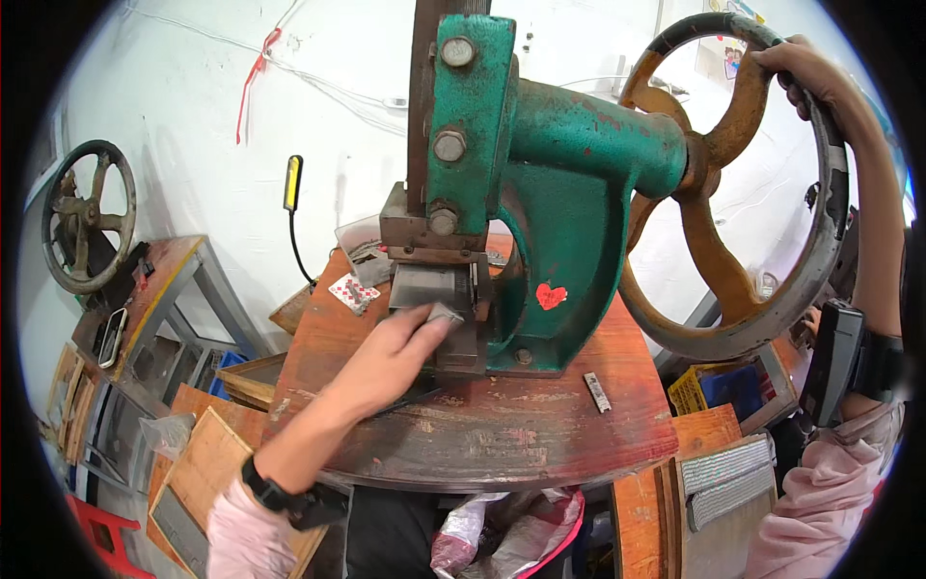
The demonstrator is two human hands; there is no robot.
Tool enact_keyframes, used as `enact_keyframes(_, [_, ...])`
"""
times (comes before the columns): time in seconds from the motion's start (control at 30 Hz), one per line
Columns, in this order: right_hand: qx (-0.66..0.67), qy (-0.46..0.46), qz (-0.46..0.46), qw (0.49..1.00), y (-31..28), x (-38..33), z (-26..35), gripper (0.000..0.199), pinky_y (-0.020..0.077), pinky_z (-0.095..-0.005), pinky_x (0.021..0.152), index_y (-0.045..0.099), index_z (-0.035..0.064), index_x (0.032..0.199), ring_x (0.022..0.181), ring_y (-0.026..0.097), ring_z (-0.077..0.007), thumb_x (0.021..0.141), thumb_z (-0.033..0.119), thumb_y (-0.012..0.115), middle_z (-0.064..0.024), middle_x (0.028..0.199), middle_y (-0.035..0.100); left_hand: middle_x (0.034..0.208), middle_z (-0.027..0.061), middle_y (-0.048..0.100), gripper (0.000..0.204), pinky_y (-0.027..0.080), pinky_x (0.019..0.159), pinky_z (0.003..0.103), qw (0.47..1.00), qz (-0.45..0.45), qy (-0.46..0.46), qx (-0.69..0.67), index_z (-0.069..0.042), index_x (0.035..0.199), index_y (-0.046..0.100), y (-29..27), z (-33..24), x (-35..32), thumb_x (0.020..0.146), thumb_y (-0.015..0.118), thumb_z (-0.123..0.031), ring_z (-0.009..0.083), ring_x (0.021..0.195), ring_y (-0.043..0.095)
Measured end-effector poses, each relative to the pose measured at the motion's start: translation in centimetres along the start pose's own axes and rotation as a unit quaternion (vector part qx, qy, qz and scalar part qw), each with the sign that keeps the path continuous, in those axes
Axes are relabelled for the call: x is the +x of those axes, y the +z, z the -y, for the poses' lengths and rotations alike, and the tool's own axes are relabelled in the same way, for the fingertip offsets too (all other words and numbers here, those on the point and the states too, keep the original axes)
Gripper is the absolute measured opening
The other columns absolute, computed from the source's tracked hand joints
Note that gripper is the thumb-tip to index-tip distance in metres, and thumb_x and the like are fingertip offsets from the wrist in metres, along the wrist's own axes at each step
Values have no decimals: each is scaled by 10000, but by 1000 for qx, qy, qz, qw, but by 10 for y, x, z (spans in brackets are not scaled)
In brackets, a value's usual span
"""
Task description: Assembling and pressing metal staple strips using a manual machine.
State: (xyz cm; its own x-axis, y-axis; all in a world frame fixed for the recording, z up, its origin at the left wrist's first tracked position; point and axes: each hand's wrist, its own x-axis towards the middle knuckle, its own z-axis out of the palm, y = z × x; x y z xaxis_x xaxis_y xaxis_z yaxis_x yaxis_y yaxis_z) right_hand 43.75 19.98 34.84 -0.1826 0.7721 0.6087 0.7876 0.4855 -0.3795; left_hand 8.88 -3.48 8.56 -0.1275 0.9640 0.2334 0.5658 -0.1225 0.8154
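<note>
A green hand press (pixel 579 222) stands on a reddish wooden table (pixel 463 444). My left hand (pixel 395 352) reaches to the press's metal bed (pixel 429 288), below the ram block (pixel 429 232). Between its thumb and fingers is a small light-grey piece (pixel 446 313), its exact kind unclear. High on the right, my right hand (pixel 805 75) wraps round the rim of the press's large handwheel (pixel 738 314), which has brown spokes.
A small metal strip (pixel 597 393) lies on the table, right of the press. Behind the bed are a playing card (pixel 353 290) and a clear bin (pixel 367 256). A lamp (pixel 293 183) stands at the back. Another handwheel (pixel 92 217) is far left; ribbed strips (pixel 728 478) lie lower right.
</note>
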Motion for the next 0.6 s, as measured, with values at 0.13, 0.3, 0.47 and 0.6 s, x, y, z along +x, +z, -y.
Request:
enact_keyframes(0.13, [-125, 15, -97, 987, -64, -51, 78, 439, 460, -295, 466, 586, -11, 898, 528, 567, -169, 852, 424, 624, -83, 656, 566, 1159, 201, 578, 444, 515, 729, 388, 694, 157, -128, -691, 39, 1237, 497, 13, 48, -85, 1003, 425, -332, 280, 943, 596])
enact_keyframes(0.3, [-294, -324, -417, 797, 5, -142, 114, 366, 445, -443, 891, 590, -18, 1105, 990, 565, -416, 895, 280, 620, -234, 1051, 610, 1063, 151, 627, 422, 514, 682, 343, 580, 165, -218, -767, 4, 1254, 514, 35, 56, -145, 995, 430, -319, 246, 907, 618])
enact_keyframes(0.47, [5, -345, -176, 922, 180, -333, 82, 268, 445, -430, 810, 588, 1, 1009, 916, 546, -355, 755, 2, 675, -169, 991, 574, 1185, 209, 569, 426, 489, 661, 378, 538, 158, -193, -805, 10, 1301, 446, 36, 66, -176, 987, 437, -278, 332, 913, 577])
enact_keyframes(0.6, [32, -166, -44, 985, 246, -404, 11, 249, 428, -451, 845, 564, -17, 1051, 959, 520, -386, 839, 85, 645, -210, 1042, 554, 1120, 167, 612, 428, 496, 683, 375, 602, 156, -227, -749, 7, 1288, 469, 54, 56, -188, 979, 473, -290, 328, 952, 604])
